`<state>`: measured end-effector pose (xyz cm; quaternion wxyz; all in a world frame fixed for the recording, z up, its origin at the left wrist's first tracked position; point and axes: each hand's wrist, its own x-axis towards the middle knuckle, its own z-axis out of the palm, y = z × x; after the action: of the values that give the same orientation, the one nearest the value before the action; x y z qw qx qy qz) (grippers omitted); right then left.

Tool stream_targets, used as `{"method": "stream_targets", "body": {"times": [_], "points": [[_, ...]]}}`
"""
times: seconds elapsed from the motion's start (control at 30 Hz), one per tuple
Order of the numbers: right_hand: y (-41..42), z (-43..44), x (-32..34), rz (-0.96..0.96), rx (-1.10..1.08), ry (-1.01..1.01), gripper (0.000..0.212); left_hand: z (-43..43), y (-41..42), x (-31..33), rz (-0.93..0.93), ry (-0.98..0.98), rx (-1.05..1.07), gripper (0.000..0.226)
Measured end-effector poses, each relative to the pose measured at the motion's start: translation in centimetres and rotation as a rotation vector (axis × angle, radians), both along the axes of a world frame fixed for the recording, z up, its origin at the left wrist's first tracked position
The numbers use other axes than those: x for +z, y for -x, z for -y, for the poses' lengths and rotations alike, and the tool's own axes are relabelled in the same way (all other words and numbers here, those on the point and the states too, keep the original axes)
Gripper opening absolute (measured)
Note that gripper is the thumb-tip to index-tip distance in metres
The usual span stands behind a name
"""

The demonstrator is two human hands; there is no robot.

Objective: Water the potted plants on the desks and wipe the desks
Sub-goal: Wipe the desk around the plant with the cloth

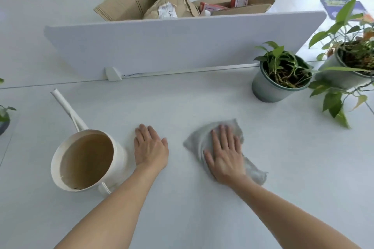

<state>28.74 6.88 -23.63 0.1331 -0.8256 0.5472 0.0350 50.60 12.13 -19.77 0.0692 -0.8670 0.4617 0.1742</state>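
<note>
On the near surface (182, 103), mid-front: right hand (224, 153) lies flat, fingers spread, pressing a grey cloth (255, 171) down; nothing gripped. Left hand (150, 147) also flat and empty on the bare top, just beside the can (121, 155), which sits upright at front left, spout toward the divider (182, 46). Two pots at back right: grey pot (265, 90) near the divider's end, white pot (336, 78) just beside it, leaves trailing over the surface. A third plant (4, 113) barely shows at the left edge. Step looks like wiping. To do it well, I'd go: even palm pressure, overlapping passes, cloth centred under the palm so it doesn't slip out; the tail by the wrist is loose and may drag. Left hand serves as a brace; mind the can when sweeping left. Near the pots, shift them rather than wipe round, and watch the trailing leaves. Can't tell whether the can holds water or the cloth is damp.
</note>
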Motion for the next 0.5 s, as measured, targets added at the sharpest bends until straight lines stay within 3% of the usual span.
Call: {"method": "stream_targets", "body": {"times": [0.1, 0.17, 0.23, 0.33, 0.4, 0.43, 0.5], "points": [[2.7, 3.6, 0.4, -0.007, 0.403, 0.032, 0.075, 0.9, 0.3, -0.8, 0.093, -0.012, -0.007, 0.071], [4.1, 9.3, 1.1, -0.032, 0.450, 0.052, 0.077, 0.9, 0.6, -1.1, 0.125, -0.025, -0.019, 0.071], [2.9, 15.1, 1.0, -0.045, 0.199, 0.054, 0.076, 0.9, 0.5, -1.9, 0.156, -0.031, -0.027, 0.071], [-3.7, 20.4, 0.4, -0.011, -0.358, 0.035, 0.070, 0.8, 0.3, -2.5, 0.138, 0.014, -0.001, 0.071], [-8.6, 20.8, 0.5, 0.021, -0.465, -0.044, 0.074, 0.8, 0.0, -3.4, 0.108, 0.041, 0.003, 0.071], [-10.3, 19.9, 0.4, 0.013, -0.330, -0.050, 0.076, 0.8, -0.1, -3.4, 0.086, 0.045, 0.010, 0.071], [-10.6, 16.5, 0.1, 0.003, 0.168, -0.030, 0.080, 0.7, -0.2, -3.4, 0.034, 0.077, 0.026, 0.071]]}}
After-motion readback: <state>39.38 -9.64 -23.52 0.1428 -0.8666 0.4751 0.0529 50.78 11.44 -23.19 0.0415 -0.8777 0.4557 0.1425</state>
